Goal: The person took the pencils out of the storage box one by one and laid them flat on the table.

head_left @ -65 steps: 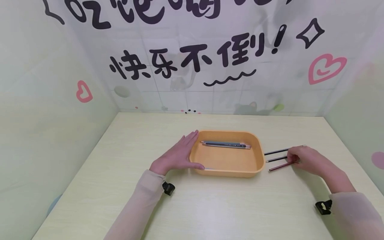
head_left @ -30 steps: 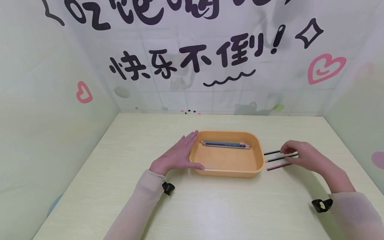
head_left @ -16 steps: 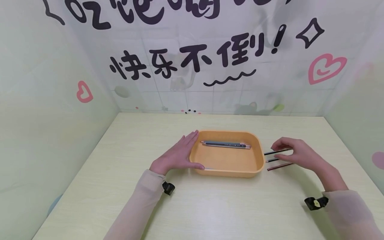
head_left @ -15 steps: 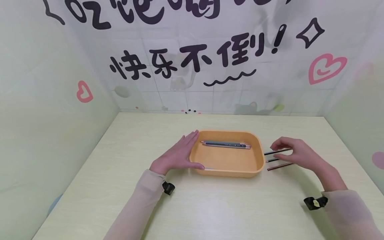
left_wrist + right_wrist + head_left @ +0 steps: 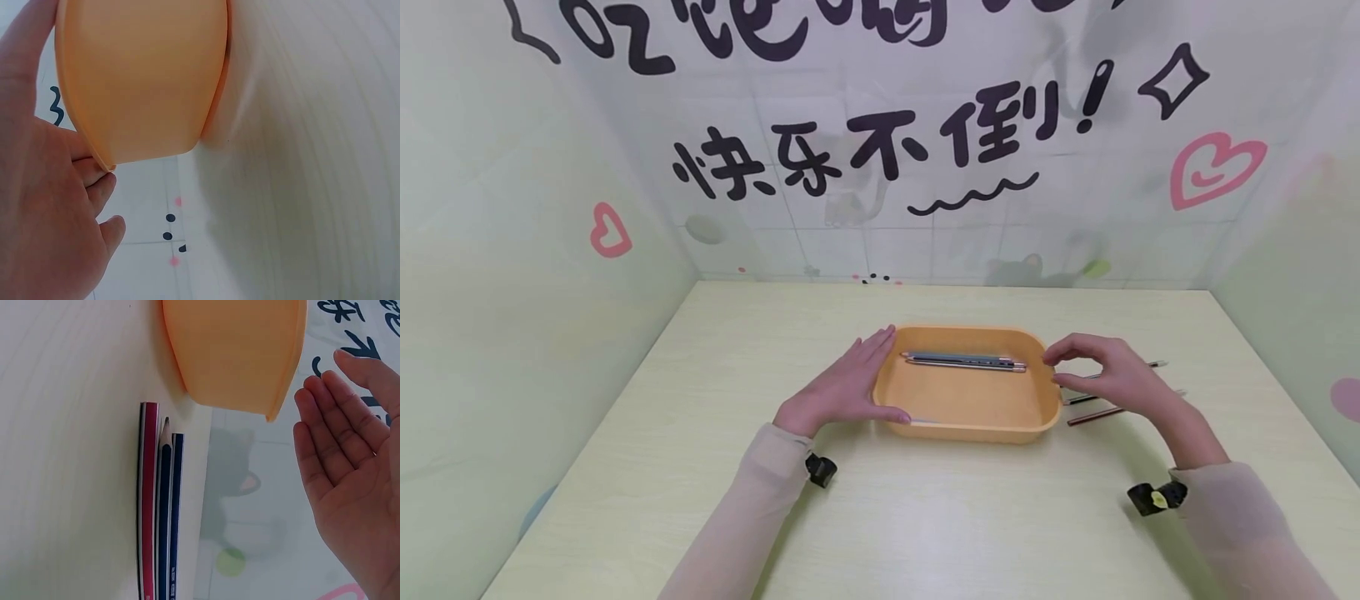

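Note:
An orange plastic tray (image 5: 970, 400) stands on the table with a few pencils (image 5: 962, 362) lying along its far side. My left hand (image 5: 842, 392) rests against the tray's left end, its fingers along the far corner and its thumb over the front rim. At the right end of the tray, my right hand (image 5: 1105, 371) hovers near the rim, thumb and fingers apart and holding nothing. Below it on the table lie three side-by-side pencils: a maroon pencil (image 5: 149, 494), a sharpened dark blue pencil (image 5: 164, 500) and another dark blue pencil (image 5: 177, 494). My right hand partly hides them in the head view.
The pale wooden table (image 5: 925, 517) meets a printed white backdrop (image 5: 925, 250) behind and similar sheets at both sides. Black wrist bands (image 5: 1157, 497) with cameras sit at both sleeves.
My right hand has left the loose pencils and moved left to the tray's right rim, its thumb and fingers spreading apart. The left hand and tray have stayed put.

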Demonstrator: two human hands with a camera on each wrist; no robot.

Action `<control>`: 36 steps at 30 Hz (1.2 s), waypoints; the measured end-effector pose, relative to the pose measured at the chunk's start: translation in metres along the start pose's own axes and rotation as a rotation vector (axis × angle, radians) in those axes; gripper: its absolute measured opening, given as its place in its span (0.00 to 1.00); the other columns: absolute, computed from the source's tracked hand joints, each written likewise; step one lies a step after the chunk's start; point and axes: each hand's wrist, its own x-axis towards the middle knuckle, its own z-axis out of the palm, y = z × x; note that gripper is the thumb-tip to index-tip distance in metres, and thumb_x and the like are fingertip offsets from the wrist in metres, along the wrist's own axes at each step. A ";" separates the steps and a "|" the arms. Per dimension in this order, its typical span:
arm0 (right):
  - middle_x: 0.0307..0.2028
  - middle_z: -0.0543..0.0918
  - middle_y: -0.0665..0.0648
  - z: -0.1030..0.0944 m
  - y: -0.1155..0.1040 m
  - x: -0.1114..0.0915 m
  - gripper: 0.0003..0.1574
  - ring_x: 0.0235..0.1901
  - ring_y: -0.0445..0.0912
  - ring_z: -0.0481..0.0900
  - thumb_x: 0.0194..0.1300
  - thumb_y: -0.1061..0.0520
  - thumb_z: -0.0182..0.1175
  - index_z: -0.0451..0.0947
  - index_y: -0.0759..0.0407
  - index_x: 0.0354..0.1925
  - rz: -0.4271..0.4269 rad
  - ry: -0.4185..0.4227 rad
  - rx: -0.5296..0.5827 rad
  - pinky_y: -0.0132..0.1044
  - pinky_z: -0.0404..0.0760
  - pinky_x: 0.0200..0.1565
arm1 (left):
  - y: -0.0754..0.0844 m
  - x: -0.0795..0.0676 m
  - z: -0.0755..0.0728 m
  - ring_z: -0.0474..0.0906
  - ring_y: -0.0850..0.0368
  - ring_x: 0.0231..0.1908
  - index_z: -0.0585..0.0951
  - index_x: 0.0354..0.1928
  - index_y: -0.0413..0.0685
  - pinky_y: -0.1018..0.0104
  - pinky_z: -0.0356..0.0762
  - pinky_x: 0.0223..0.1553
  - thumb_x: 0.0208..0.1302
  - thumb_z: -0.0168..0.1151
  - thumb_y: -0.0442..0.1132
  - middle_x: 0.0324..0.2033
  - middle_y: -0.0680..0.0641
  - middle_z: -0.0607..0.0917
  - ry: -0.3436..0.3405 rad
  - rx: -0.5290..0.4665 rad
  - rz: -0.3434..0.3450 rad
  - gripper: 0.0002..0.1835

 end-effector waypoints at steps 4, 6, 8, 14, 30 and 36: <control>0.44 0.88 0.55 0.005 -0.005 0.008 0.15 0.46 0.36 0.82 0.60 0.61 0.70 0.84 0.58 0.48 -0.012 -0.004 0.028 0.20 0.76 0.54 | 0.001 -0.001 -0.001 0.38 0.49 0.80 0.41 0.79 0.39 0.50 0.39 0.81 0.51 0.68 0.71 0.80 0.42 0.43 -0.002 -0.009 -0.007 0.69; 0.45 0.88 0.57 0.008 -0.006 0.012 0.16 0.47 0.37 0.82 0.60 0.63 0.70 0.83 0.59 0.48 -0.016 -0.011 0.051 0.19 0.75 0.55 | 0.001 -0.001 -0.002 0.38 0.49 0.80 0.41 0.79 0.39 0.49 0.39 0.81 0.51 0.68 0.71 0.80 0.42 0.43 -0.002 -0.009 -0.008 0.69; 0.46 0.88 0.58 0.012 -0.007 0.015 0.17 0.48 0.38 0.83 0.61 0.63 0.70 0.83 0.60 0.50 -0.016 -0.019 0.077 0.17 0.74 0.55 | 0.001 -0.001 -0.002 0.37 0.49 0.80 0.41 0.79 0.39 0.49 0.39 0.81 0.51 0.68 0.71 0.80 0.43 0.42 -0.003 -0.010 -0.010 0.69; 0.48 0.88 0.59 0.022 -0.008 0.022 0.20 0.49 0.44 0.85 0.60 0.63 0.70 0.82 0.60 0.52 -0.026 -0.043 0.130 0.21 0.76 0.57 | 0.000 0.000 -0.001 0.37 0.50 0.80 0.41 0.79 0.39 0.49 0.39 0.81 0.51 0.68 0.71 0.80 0.44 0.42 -0.007 -0.007 -0.014 0.69; 0.50 0.87 0.61 0.040 -0.009 0.039 0.21 0.53 0.52 0.84 0.60 0.61 0.70 0.82 0.64 0.53 -0.024 -0.095 0.238 0.18 0.74 0.58 | -0.002 0.001 0.001 0.37 0.50 0.80 0.41 0.79 0.40 0.52 0.37 0.81 0.50 0.68 0.71 0.80 0.44 0.42 -0.004 -0.007 -0.019 0.69; 0.52 0.87 0.60 0.042 -0.011 0.045 0.24 0.54 0.55 0.84 0.59 0.59 0.72 0.82 0.63 0.54 -0.005 -0.130 0.232 0.32 0.81 0.60 | -0.001 0.002 0.001 0.37 0.51 0.80 0.41 0.79 0.41 0.53 0.37 0.81 0.50 0.68 0.72 0.80 0.46 0.41 -0.014 0.003 -0.027 0.69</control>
